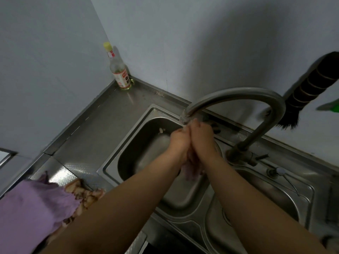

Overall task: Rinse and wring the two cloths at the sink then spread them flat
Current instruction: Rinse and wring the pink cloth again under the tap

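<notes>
My left hand [178, 143] and my right hand [202, 140] are pressed together under the spout of the tap [238, 94], over the left sink basin [128, 143]. Both grip a bunched purple cloth [190, 173], whose wet end hangs below my wrists. Most of that cloth is hidden between my palms. A second purple cloth [27, 213] lies spread on the steel counter [88, 143] at the lower left, on top of a brown patterned fabric [86, 195].
A glass bottle [120, 70] with a yellow cap stands in the counter's back corner. A dark brush [308, 90] hangs on the wall at the right. The tap handle [256, 158] sits between the two basins, and the right basin [266, 198] lies below it.
</notes>
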A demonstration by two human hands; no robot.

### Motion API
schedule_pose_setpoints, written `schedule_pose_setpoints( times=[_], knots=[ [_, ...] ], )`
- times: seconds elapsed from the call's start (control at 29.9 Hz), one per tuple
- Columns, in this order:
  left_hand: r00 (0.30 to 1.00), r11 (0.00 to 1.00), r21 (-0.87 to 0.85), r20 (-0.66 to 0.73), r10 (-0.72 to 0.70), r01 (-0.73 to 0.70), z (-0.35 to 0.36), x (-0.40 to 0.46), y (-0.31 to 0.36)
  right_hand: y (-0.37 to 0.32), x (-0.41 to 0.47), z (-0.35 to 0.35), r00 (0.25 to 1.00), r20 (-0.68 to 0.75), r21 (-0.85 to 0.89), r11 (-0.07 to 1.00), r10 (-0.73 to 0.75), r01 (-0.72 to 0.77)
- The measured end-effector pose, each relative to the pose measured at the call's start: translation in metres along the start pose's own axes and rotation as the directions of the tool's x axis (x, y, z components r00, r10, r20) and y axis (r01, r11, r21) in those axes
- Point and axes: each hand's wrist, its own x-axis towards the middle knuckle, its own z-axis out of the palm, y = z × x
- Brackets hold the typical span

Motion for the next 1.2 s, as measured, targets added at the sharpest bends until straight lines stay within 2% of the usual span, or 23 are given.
schedule_pose_setpoints(
  times=[0.07,0.13,0.2,0.27,0.3,0.4,0.47,0.57,0.6,0.67,0.74,0.8,0.84,0.87,0.9,0.94,1.0,1.07,1.14,1.2],
  knots=[
    [0.999,0.999,-0.018,-0.004,-0.041,0.041,-0.009,0.011,0.004,0.001,-0.013,0.008,0.996,0.073,-0.081,0.995,-0.044,0.050],
    [0.997,0.996,-0.041,0.019,-0.076,0.077,-0.004,0.006,0.002,0.001,-0.007,0.005,0.997,0.065,-0.129,0.990,-0.044,0.052],
    [0.998,0.998,-0.049,0.030,-0.047,0.049,0.006,-0.002,-0.003,-0.003,0.011,-0.005,1.000,0.020,-0.099,0.995,-0.017,0.019],
    [1.000,1.000,-0.024,0.008,-0.015,0.015,0.002,-0.001,0.002,-0.004,0.008,-0.002,0.998,0.042,-0.081,0.995,-0.054,0.057],
    [0.999,0.997,-0.066,0.024,-0.033,0.035,-0.003,0.005,0.006,-0.003,0.002,0.002,0.994,0.071,-0.118,0.989,-0.084,0.092],
    [0.979,0.981,-0.102,0.140,-0.151,0.166,-0.017,0.011,0.012,-0.004,-0.005,0.006,0.986,0.106,-0.267,0.951,-0.130,0.154],
    [0.948,0.975,-0.045,0.245,-0.202,0.219,-0.019,0.003,0.010,-0.002,0.013,-0.006,0.981,0.142,-0.254,0.953,-0.129,0.162],
    [0.903,0.977,-0.032,0.390,-0.182,0.211,-0.036,0.002,0.019,0.002,0.023,-0.025,0.949,0.307,-0.030,0.996,-0.067,0.080],
    [0.890,0.974,-0.065,0.423,-0.170,0.217,-0.046,0.006,0.025,0.005,0.020,-0.026,0.918,0.396,-0.008,0.999,-0.028,0.035],
    [0.875,0.972,-0.084,0.457,-0.157,0.218,-0.061,0.013,0.036,0.013,0.017,-0.031,0.846,0.530,-0.086,0.996,0.059,-0.016],
    [0.873,0.988,0.013,0.467,-0.141,0.153,-0.071,0.020,0.038,0.023,0.018,-0.037,0.802,0.597,-0.021,1.000,0.013,-0.001],
    [0.885,0.985,0.172,0.457,-0.089,0.011,-0.080,0.021,0.038,0.027,0.020,-0.040,0.835,0.545,0.112,0.994,-0.071,0.012],
    [0.899,0.940,0.321,0.436,-0.040,-0.114,-0.083,0.019,0.038,0.027,0.021,-0.039,0.869,0.487,0.161,0.987,-0.084,0.005],
    [0.913,0.849,0.478,0.408,0.013,-0.226,-0.085,0.018,0.037,0.027,0.024,-0.038,0.900,0.428,0.215,0.977,-0.086,-0.008],
    [0.926,0.766,0.576,0.373,0.064,-0.285,-0.086,0.017,0.034,0.022,0.023,-0.039,0.924,0.377,0.250,0.968,-0.068,-0.031],
    [0.936,0.758,0.582,0.338,0.102,-0.293,-0.086,0.016,0.030,0.017,0.022,-0.040,0.938,0.343,0.273,0.961,-0.049,-0.050],
    [0.964,0.898,0.389,0.235,0.121,-0.207,-0.078,0.015,0.023,0.003,0.015,-0.041,0.948,0.315,0.191,0.981,-0.043,-0.019],
    [0.995,0.988,0.150,0.091,0.030,-0.043,-0.062,0.017,0.021,-0.007,-0.002,-0.028,0.933,0.347,-0.010,0.994,-0.097,0.107],
    [0.992,0.990,-0.068,0.031,-0.121,0.123,-0.041,0.013,0.022,-0.014,-0.025,-0.007,0.934,0.344,-0.018,0.993,-0.100,0.113],
    [0.982,0.967,-0.169,0.027,-0.188,0.189,-0.021,0.007,0.016,-0.015,-0.022,0.001,0.968,0.241,-0.110,0.989,-0.070,0.098]
  ],
)
